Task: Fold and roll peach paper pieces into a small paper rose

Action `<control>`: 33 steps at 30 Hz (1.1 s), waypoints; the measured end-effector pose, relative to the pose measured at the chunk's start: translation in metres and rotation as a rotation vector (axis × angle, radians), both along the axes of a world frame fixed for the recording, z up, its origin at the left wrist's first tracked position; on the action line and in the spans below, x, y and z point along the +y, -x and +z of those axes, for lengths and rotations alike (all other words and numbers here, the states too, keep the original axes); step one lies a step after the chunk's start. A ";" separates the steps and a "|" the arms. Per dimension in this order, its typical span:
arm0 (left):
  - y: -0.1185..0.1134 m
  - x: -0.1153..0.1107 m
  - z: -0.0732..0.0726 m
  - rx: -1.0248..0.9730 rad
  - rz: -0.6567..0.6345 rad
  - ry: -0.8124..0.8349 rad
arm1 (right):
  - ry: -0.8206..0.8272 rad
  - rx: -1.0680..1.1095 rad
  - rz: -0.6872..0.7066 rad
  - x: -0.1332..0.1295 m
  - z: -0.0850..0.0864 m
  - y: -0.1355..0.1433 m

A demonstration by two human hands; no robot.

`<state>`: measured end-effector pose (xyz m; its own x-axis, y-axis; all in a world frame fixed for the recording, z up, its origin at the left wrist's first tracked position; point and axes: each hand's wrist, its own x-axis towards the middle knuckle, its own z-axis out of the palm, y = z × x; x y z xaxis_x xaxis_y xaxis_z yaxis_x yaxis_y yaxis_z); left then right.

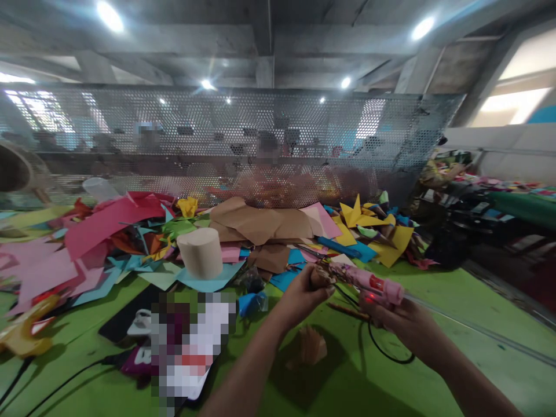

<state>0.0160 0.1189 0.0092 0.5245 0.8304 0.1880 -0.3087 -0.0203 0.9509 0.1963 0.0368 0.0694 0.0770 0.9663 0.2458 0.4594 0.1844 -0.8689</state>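
Observation:
My right hand [391, 318] is wrapped round the grip of a pink hot glue gun [369, 284], which has a small red light lit. The gun's nozzle end points left, toward my left hand [310, 292]. That hand is closed, pinching a small brown piece [322, 277] that looks like folded paper; the fingers cover part of it. A black cord [391, 359] loops down from the gun. On the green table [347, 388] below my hands lies a tan folded paper piece [313, 344]. A thin brown stick [347, 311] rests just beyond it.
Coloured paper sheets [93, 226] heap along the back, with a cream paper roll [200, 253] standing among them. A phone [200, 353], a purple power strip [139, 359] and a yellow tool [32, 327] lie left. Behind rises a perforated metal screen [269, 145].

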 end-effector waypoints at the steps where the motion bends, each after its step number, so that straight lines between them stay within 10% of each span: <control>1: 0.000 0.000 0.000 -0.001 0.001 0.007 | 0.000 -0.009 0.001 0.000 0.000 0.000; 33: 0.003 0.003 -0.003 0.204 0.173 -0.225 | 0.020 -0.041 -0.033 -0.003 0.005 0.000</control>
